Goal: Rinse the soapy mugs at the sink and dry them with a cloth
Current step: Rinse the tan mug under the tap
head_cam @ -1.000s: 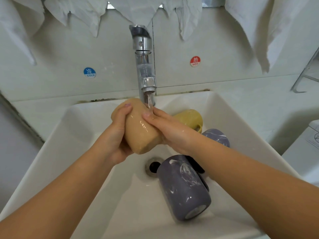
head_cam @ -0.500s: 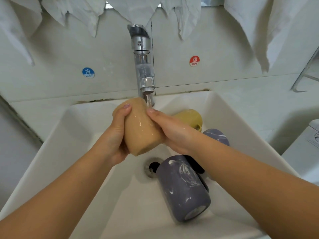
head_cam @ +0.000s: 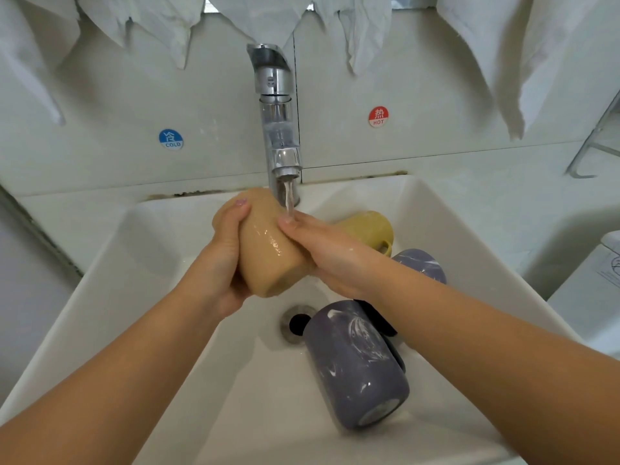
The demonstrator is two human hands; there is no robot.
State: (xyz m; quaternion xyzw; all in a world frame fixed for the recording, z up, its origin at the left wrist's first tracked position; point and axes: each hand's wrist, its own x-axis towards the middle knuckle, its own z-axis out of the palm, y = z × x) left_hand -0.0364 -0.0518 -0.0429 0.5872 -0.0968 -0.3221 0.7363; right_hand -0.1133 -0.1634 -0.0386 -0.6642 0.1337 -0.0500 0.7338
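Right under the chrome tap [head_cam: 277,105], the person holds a tan, smooth ceramic mug [head_cam: 268,250] tipped on its side in the running stream [head_cam: 289,199]. The left hand [head_cam: 225,260] is wrapped round the mug's left flank with the thumb lying up along it, and the right hand [head_cam: 330,255] is pressed against the right side with its fingers laid along the wall, so both hands are clamped on the same mug, the water landing right about at the right fingertips.

To do this rinse properly, it probably pays to keep rolling the mug so the stream reaches all the way round, then tip the mouth up into the water so the inside gets flushed too. A wet glazed mug is likely slippery, so the left grip should stay firm while the right rubs.

As for what's in what: the white square sink basin [head_cam: 110,263] holds three more mugs, all past or below the right hand. A mustard-yellow mug [head_cam: 370,226] lies just beyond the right wrist, a purple marbled mug [head_cam: 422,263] peeks out behind the right forearm, and a second purple marbled mug [head_cam: 355,364] lies on its side under that forearm, next to the drain [head_cam: 295,325], with white soap streaks on it. Can't tell if any mug has water inside. White cloths [head_cam: 365,31] hang well above both hands.
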